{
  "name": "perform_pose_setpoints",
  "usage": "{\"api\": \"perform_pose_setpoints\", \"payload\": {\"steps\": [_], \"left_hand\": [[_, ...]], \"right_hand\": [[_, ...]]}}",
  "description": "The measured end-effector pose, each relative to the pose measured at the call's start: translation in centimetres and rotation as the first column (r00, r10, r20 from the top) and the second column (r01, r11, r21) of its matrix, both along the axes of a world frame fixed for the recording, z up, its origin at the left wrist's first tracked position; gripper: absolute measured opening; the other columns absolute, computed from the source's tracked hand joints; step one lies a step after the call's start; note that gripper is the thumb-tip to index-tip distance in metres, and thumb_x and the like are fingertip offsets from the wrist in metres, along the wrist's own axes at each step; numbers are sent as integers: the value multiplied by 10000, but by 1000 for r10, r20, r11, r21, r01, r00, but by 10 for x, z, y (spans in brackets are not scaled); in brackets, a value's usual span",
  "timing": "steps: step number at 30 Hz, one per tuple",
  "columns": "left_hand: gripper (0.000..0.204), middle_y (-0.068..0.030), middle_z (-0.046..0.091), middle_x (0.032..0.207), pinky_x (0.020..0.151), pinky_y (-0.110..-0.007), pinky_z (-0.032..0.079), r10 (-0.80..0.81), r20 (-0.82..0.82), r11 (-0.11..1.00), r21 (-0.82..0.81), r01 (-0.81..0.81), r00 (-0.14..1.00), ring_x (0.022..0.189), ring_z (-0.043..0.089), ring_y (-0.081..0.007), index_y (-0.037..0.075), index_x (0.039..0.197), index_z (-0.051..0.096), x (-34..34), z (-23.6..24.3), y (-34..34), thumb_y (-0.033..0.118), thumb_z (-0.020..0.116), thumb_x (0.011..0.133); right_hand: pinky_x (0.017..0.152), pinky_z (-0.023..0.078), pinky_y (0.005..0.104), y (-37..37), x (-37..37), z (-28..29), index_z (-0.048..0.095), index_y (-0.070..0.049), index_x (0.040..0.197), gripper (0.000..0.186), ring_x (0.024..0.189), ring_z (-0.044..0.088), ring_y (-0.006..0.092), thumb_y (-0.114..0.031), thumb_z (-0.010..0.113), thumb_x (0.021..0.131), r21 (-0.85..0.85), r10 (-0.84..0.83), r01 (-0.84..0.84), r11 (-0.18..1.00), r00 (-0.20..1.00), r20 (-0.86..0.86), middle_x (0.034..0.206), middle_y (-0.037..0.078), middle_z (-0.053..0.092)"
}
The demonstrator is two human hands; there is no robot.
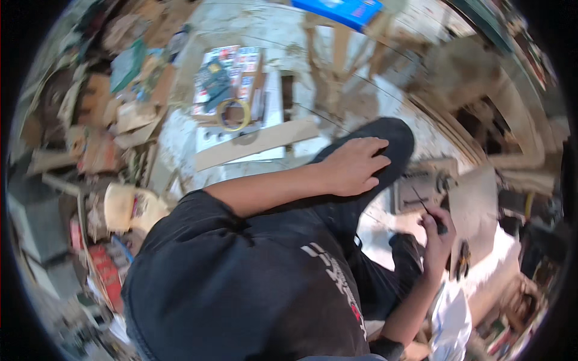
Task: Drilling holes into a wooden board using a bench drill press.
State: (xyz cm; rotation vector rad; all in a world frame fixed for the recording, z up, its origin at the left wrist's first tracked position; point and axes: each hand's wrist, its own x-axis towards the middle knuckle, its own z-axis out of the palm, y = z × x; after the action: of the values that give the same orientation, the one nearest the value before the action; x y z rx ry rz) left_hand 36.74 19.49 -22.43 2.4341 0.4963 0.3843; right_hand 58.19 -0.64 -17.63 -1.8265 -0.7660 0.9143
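My left hand rests palm down on my bent knee in dark trousers, its fingers spread and holding nothing. Lower and to the right, my right hand is closed round the dark handle of a thin screwdriver. Its slim shaft points up and to the left, in front of a greyish boxy piece whose kind I cannot make out. A brown board or cardboard sheet lies beside this hand. Pliers with dark and orange handles lie just below and to the right of it.
Ahead, a yellow tape roll sits on printed packages near a flat tan strip. A blue box lies at the far edge. Cardboard scraps and clutter crowd the left; a wooden frame stands at right.
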Motion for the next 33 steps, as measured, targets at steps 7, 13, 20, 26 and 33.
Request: {"api": "perform_pose_setpoints", "payload": {"steps": [7, 13, 20, 26, 33], "left_hand": [[741, -269, 260, 1578, 1129, -562, 334, 133, -173, 991, 32, -129, 976, 1390, 325, -521, 229, 1523, 385, -35, -39, 2, 495, 634, 878], [754, -284, 332, 1528, 1141, -520, 314, 197, -32, 980, 16, -197, 980, 1367, 384, -478, 112, 1492, 414, -34, -57, 1, 444, 653, 859], [273, -193, 660, 959, 821, -459, 509, 297, -146, 917, -233, -324, 944, 910, 651, -382, 4, 973, 640, -147, -65, 16, 271, 629, 915], [165, -129, 698, 788, 660, -465, 536, 567, -473, 824, 328, -462, 674, 729, 683, -341, 123, 866, 683, -324, -33, 65, 284, 647, 854], [221, -118, 614, 1029, 772, -470, 533, 724, -208, 635, 573, -517, 658, 924, 642, -357, 87, 1063, 630, -351, -20, 137, 135, 671, 851]], "right_hand": [[821, 482, 306, 0, -20, -32, 647, 31, 1038, 187, 891, 601, 200, 2, 597, 861, -17, 144, -145, 989, 952, 271, 979, 101, 639], [779, 504, 353, -8, -30, -42, 642, 42, 1050, 205, 808, 640, 277, 19, 620, 847, -209, 451, -399, 893, 791, 414, 894, 169, 646], [839, 515, 455, -30, -15, -70, 704, -28, 1006, 206, 939, 670, 390, -134, 704, 829, -577, 626, -403, 710, 736, 257, 975, 216, 681], [833, 514, 452, -26, -14, -79, 695, -26, 1021, 218, 918, 669, 389, -128, 718, 831, -580, 621, -405, 707, 748, 235, 974, 217, 678], [817, 519, 445, -20, -15, -87, 700, -12, 994, 196, 889, 676, 380, -124, 721, 834, -563, 591, -394, 726, 777, 219, 933, 228, 682]]}}
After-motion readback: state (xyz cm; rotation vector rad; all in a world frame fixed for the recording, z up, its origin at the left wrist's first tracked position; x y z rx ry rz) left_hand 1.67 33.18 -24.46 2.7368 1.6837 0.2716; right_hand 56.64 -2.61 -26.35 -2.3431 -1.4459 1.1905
